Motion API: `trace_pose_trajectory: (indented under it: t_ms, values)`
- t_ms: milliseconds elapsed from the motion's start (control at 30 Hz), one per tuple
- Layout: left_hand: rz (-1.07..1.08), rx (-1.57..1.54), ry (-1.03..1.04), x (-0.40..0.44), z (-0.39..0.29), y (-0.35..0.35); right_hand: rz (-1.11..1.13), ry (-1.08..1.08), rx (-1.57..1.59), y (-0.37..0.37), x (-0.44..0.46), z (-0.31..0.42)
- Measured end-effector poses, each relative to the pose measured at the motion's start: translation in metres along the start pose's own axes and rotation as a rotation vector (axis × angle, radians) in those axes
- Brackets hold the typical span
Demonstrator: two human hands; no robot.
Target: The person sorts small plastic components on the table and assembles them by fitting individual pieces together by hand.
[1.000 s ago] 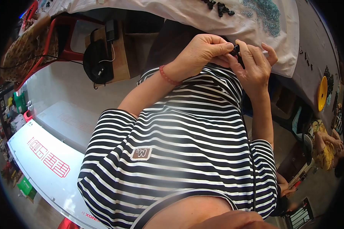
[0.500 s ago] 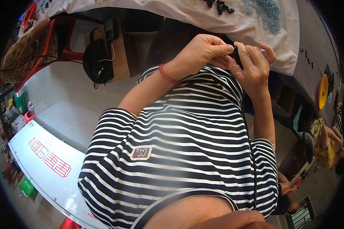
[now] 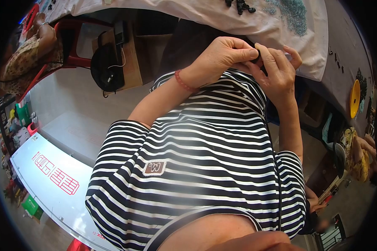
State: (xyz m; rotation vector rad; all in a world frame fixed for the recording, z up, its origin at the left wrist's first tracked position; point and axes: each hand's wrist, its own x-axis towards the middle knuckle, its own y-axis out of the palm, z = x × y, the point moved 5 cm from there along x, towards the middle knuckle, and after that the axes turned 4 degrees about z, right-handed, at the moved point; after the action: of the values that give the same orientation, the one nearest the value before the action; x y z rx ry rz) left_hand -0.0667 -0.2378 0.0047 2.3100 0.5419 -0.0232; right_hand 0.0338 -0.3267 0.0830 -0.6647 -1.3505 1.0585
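My left hand (image 3: pixel 228 54), with a red bead bracelet (image 3: pixel 184 81) at its wrist, pinches a small black piece (image 3: pixel 256 53) between thumb and fingertips. My right hand (image 3: pixel 278 69) meets it from the other side, thumb and index finger closed on the same piece while the little finger sticks out. Fingers cover most of the piece, so its exact kind is unclear. Both hands are just off the near edge of the table with the pale cloth (image 3: pixel 222 16). Several black pieces (image 3: pixel 241 6) and a spread of tiny teal beads (image 3: pixel 295 19) lie on that cloth.
Right of the cloth, a yellow dish (image 3: pixel 355 99) and black bits (image 3: pixel 361 81) rest on a grey surface. Red chair (image 3: pixel 73 46), cardboard box (image 3: pixel 132 62) and black bag (image 3: pixel 104 69) stand at left. One person (image 3: pixel 42 42) sits at far left, another (image 3: pixel 356 150) at right.
My fingers have shifted slightly around the black piece, and more of it shows. At far left, the seated person's arm has come into view.
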Motion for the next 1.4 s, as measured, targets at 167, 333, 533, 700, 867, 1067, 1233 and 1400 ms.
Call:
trace_pose_trajectory:
  t_ms: [167,333,533,700,867,1067,1233,1400]
  values:
    - [0.009,0.078,-0.065,-0.001,0.001,-0.002,0.008,-0.032,-0.027,0.004,-0.004,0.002]
    - [0.005,0.109,-0.086,-0.002,0.001,-0.003,0.022,-0.035,-0.025,0.004,-0.002,0.006]
    - [0.057,-0.070,-0.035,0.000,-0.007,-0.001,-0.030,0.018,-0.037,-0.001,0.006,-0.001]
    - [0.028,0.074,0.010,0.004,-0.012,-0.006,0.035,0.040,0.033,0.001,0.014,-0.003]
    - [0.009,0.153,0.018,0.012,-0.022,-0.007,0.029,0.180,0.304,0.007,0.019,-0.025]
    - [0.019,0.177,0.110,0.036,-0.026,-0.022,-0.054,0.238,0.272,0.017,0.040,-0.042]
    - [-0.013,0.148,0.178,0.060,-0.035,-0.042,-0.135,0.198,0.177,0.032,0.062,-0.058]
    - [-0.066,0.218,0.164,0.070,-0.042,-0.062,-0.024,0.470,0.516,0.060,0.071,-0.103]
